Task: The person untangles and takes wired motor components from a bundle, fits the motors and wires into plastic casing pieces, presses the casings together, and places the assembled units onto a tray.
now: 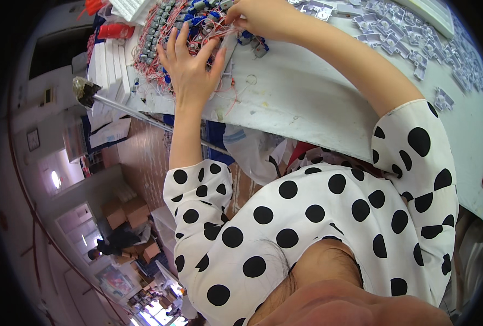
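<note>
Left hand (190,73) is spread open over the wired mini motors (153,30); right hand (260,19) is at their right, can't tell its grip. I'd tease leads (150,69) gently.

No text readable. Coloured wall poster (115,281): too small, blurred to make out any lettering. Small wall frame (33,139): contents too small to read. White sack (248,142) under table (285,98): blue marking, illegible.
</note>
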### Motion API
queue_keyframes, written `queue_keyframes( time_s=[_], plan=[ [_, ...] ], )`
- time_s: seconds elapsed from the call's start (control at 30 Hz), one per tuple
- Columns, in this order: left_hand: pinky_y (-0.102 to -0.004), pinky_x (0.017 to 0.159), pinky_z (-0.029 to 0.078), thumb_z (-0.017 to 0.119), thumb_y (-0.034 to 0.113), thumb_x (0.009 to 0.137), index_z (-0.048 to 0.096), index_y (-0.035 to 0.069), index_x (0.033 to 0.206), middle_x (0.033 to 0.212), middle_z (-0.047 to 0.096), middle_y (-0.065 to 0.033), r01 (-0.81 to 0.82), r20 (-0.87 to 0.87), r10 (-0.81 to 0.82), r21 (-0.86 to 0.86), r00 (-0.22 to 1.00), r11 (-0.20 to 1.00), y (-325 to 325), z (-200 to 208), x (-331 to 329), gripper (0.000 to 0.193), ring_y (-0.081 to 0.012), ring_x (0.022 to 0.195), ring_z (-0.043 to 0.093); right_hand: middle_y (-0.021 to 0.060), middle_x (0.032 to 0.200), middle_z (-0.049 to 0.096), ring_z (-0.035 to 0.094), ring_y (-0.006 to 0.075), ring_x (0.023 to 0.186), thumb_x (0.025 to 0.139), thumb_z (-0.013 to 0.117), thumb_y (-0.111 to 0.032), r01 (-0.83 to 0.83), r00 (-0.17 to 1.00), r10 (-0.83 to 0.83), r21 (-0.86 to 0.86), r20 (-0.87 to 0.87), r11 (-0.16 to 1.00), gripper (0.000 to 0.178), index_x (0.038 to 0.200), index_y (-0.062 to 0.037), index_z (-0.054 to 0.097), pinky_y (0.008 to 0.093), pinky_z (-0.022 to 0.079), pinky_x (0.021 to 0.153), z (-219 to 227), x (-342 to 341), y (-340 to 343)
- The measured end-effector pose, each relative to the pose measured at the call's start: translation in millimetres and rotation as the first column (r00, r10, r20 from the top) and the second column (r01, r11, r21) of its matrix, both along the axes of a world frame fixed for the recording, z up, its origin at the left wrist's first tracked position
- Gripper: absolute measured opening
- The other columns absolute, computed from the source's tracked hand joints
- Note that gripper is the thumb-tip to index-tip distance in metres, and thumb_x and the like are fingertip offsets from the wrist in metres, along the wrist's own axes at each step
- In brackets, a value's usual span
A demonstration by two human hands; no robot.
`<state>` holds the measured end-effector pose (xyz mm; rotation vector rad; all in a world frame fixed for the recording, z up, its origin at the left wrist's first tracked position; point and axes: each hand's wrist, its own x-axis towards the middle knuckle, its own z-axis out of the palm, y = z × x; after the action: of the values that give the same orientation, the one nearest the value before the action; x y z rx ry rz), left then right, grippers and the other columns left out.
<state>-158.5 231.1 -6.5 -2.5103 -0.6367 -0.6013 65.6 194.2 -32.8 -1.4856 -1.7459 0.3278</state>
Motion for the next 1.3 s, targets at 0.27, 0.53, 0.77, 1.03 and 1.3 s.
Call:
queue_keyframes(
  time_s=[0.27,0.53,0.77,1.03,1.3],
  plan=[
    [-0.0577,0.116,0.026,0.08,0.017,0.078,0.079,0.023,0.096,0.138,0.055,-0.0103,0.098,0.135,-0.083,-0.105,0.987,0.99,-5.6,21.4,-16.0,0.02,-0.0345,0.133,0.046,0.0116,0.081,0.071,0.064,0.0315,0.09,0.076,0.068,-0.016,0.058,0.985,-0.08,0.144,0.155,0.988,0.011,0.079,-0.0106,0.077,0.0427,0.055,0.08,-6.4,-8.4,26.3],
    [-0.0618,0.115,0.024,0.078,0.021,0.079,0.078,0.03,0.102,0.141,0.052,-0.0078,0.0,0.01,0.0,-0.033,1.0,0.999,2.2,17.8,-20.4,0.025,-0.0335,0.136,0.042,0.0115,0.083,0.071,0.065,0.0314,0.09,0.078,0.068,-0.019,0.088,0.989,-0.11,0.214,0.094,0.973,0.012,0.08,-0.0114,0.077,0.0437,0.055,0.079,8.8,-9.5,38.3],
    [-0.0651,0.115,0.022,0.077,0.022,0.082,0.077,0.033,0.103,0.141,0.052,-0.0062,-0.034,0.075,0.031,0.037,0.997,0.999,22.6,16.5,-23.3,0.024,-0.0322,0.136,0.042,0.014,0.087,0.071,0.066,0.0332,0.092,0.081,0.068,-0.02,0.065,0.988,-0.088,0.178,0.126,0.982,0.014,0.087,-0.0127,0.078,0.0454,0.055,0.081,17.1,-8.6,46.2],
    [-0.0591,0.115,0.022,0.072,0.008,0.076,0.077,0.015,0.097,0.147,0.047,-0.0188,0.062,0.112,-0.044,-0.168,0.993,0.984,3.1,25.5,-15.8,0.023,-0.0436,0.139,0.036,0.0156,0.086,0.071,0.066,0.0353,0.091,0.082,0.066,-0.02,0.069,0.989,-0.084,0.12,0.123,0.99,0.015,0.086,-0.0104,0.077,0.0464,0.054,0.08,23.7,-5.9,48.3],
    [-0.0606,0.116,0.021,0.069,0.006,0.077,0.077,0.015,0.095,0.148,0.045,-0.0208,-0.068,0.134,0.099,-0.22,0.986,0.973,-9.0,24.5,-9.5,0.021,-0.0441,0.141,0.033,0.0145,0.089,0.071,0.065,0.035,0.09,0.083,0.068,-0.02,0.054,0.986,-0.076,0.147,0.146,0.988,0.016,0.088,-0.0093,0.077,0.0448,0.053,0.081,24.1,-7.2,48.2]
  ],
)
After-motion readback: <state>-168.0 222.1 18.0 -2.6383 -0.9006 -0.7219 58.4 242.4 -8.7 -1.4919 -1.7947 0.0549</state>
